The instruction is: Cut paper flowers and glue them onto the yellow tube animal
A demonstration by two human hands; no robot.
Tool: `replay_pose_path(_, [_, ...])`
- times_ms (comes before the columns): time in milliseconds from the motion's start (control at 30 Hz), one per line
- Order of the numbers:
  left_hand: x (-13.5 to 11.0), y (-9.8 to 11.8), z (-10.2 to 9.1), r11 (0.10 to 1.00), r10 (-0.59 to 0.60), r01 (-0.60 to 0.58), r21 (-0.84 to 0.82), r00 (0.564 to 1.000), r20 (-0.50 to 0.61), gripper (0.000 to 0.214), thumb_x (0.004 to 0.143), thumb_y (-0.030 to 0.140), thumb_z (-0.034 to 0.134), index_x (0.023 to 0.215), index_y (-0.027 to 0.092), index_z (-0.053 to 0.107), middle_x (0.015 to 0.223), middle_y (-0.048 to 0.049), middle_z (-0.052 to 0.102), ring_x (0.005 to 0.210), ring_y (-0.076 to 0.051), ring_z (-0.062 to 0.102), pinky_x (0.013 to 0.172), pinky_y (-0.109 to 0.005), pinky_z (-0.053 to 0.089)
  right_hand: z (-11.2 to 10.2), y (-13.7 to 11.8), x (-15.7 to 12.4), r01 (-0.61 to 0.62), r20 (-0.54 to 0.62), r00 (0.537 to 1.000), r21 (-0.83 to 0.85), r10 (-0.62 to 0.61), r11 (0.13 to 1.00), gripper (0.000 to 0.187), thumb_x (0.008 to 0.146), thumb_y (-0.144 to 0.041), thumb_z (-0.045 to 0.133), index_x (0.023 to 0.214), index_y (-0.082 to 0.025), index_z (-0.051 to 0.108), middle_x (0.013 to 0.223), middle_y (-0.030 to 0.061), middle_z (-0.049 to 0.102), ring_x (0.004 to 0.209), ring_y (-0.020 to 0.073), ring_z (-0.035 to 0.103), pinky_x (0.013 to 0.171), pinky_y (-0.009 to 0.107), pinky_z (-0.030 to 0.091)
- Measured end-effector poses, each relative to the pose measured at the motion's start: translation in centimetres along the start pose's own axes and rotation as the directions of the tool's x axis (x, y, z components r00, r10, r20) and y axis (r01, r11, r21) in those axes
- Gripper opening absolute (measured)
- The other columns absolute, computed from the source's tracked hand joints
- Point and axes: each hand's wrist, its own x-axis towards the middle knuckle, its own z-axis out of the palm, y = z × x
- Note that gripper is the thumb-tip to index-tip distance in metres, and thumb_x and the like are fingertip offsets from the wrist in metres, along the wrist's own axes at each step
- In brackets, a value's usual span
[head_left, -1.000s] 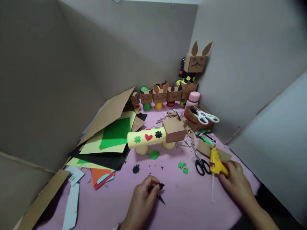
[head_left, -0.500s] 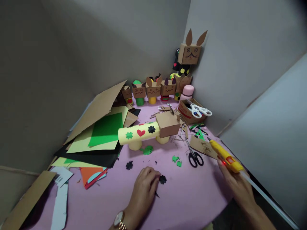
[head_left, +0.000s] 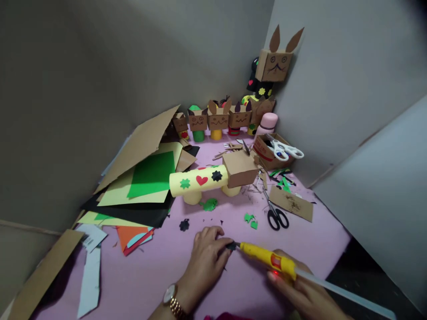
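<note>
My left hand [head_left: 207, 254], with a watch on its wrist, pinches a small black paper flower [head_left: 231, 246] just above the purple tabletop. My right hand [head_left: 296, 284] is closed around a yellow glue gun [head_left: 267, 258], whose red light is lit and whose long clear glue stick trails from the back. The gun's tip meets or nearly meets the black flower. Beyond my hands stands a cardboard-headed animal with a pale yellow tube body [head_left: 196, 181], decorated with flowers and a red heart. Another black flower [head_left: 184, 225] lies left of my left hand.
Black-handled scissors [head_left: 276, 217] and green paper scraps [head_left: 251, 221] lie beyond the glue gun. Stacked coloured paper and cardboard [head_left: 151, 175] fill the left side. Several box-headed figures [head_left: 218, 120] line the back, near a box holding white scissors [head_left: 283, 149].
My right hand has brought the glue gun left and in to the black flower at my left fingertips. The view has shifted slightly.
</note>
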Motion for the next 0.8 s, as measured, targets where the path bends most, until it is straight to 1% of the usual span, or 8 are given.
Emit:
replay_pose_path(100, [0.0, -0.1, 0.0, 1.0, 0.003, -0.003, 0.001, 1.0, 0.006, 0.027, 0.08, 0.017, 0.058, 0.102, 0.031, 0.066, 0.106, -0.0034, 0.057, 0.101, -0.024, 0.047, 0.085, -0.042, 0.036, 0.1, -0.6, 0.2, 0.003, 0.091, 0.996, -0.002, -0.003, 1.0, 0.028, 0.09, -0.031, 0.047, 0.112, -0.023, 0.061, 0.093, 0.0046, 0.066, 0.085, 0.018, 0.063, 0.078, 0.024, 0.05])
replay_pose_path(200, [0.0, -0.2, 0.1, 1.0, 0.004, -0.004, -0.004, 1.0, 0.004, 0.027, 0.079, 0.017, 0.058, 0.101, 0.031, 0.065, 0.107, -0.0028, 0.057, 0.101, -0.024, 0.047, 0.085, -0.042, 0.036, 0.4, -0.7, 0.4, -0.001, 0.128, 0.992, -0.017, 0.003, 1.0, 0.03, 0.091, -0.029, 0.046, 0.118, -0.025, 0.058, 0.098, 0.0054, 0.065, 0.09, 0.0184, 0.061, 0.082, 0.026, 0.048])
replay_pose_path(300, [0.0, -0.3, 0.1, 1.0, 0.006, -0.006, -0.012, 1.0, -0.005, 0.027, 0.079, 0.018, 0.059, 0.101, 0.031, 0.065, 0.106, -0.0028, 0.057, 0.1, -0.024, 0.048, 0.085, -0.042, 0.036, 0.6, -0.6, 0.7, -0.011, 0.144, 0.989, -0.036, 0.016, 0.999, 0.033, 0.091, -0.027, 0.045, 0.122, -0.027, 0.055, 0.099, 0.0045, 0.064, 0.09, 0.018, 0.061, 0.082, 0.027, 0.047])
replay_pose_path(467, [0.0, -0.3, 0.1, 1.0, 0.009, -0.009, -0.025, 1.0, -0.008, 0.027, 0.078, 0.017, 0.059, 0.102, 0.031, 0.064, 0.106, -0.0027, 0.057, 0.101, -0.024, 0.047, 0.086, -0.042, 0.035, 1.2, -0.5, 1.1, -0.027, 0.156, 0.987, -0.093, 0.041, 0.995, 0.032, 0.09, -0.028, 0.044, 0.119, -0.025, 0.057, 0.098, 0.0051, 0.064, 0.087, 0.0194, 0.061, 0.081, 0.03, 0.048])
replay_pose_path(600, [0.0, -0.4, 0.2, 1.0, 0.001, -0.001, -0.03, 1.0, 0.0, 0.026, 0.079, 0.018, 0.059, 0.101, 0.031, 0.064, 0.106, -0.0025, 0.057, 0.101, -0.024, 0.047, 0.086, -0.042, 0.035, 1.2, -0.1, 1.0, -0.01, 0.169, 0.985, -0.109, 0.028, 0.994, 0.034, 0.091, -0.029, 0.043, 0.123, -0.028, 0.054, 0.098, 0.0041, 0.064, 0.088, 0.0192, 0.062, 0.08, 0.029, 0.048])
replay_pose_path(667, [0.0, -0.4, 0.2, 1.0, 0.004, -0.004, -0.031, 1.0, 0.0, 0.026, 0.079, 0.018, 0.059, 0.102, 0.031, 0.064, 0.107, -0.0025, 0.056, 0.101, -0.024, 0.047, 0.086, -0.041, 0.035, 1.2, 0.0, 1.0, -0.016, 0.16, 0.986, -0.118, 0.035, 0.993, 0.033, 0.091, -0.03, 0.042, 0.122, -0.028, 0.055, 0.098, 0.004, 0.064, 0.088, 0.019, 0.062, 0.079, 0.028, 0.048])
replay_pose_path(800, [0.0, -0.4, 0.2, 1.0, 0.004, -0.004, -0.024, 1.0, 0.006, 0.027, 0.078, 0.017, 0.06, 0.102, 0.03, 0.064, 0.106, -0.0027, 0.056, 0.1, -0.024, 0.047, 0.085, -0.041, 0.035, 1.2, -0.2, 1.3, -0.021, 0.158, 0.986, -0.152, 0.046, 0.988, 0.03, 0.09, -0.03, 0.043, 0.116, -0.027, 0.058, 0.092, 0.0032, 0.064, 0.082, 0.0186, 0.062, 0.076, 0.028, 0.048])
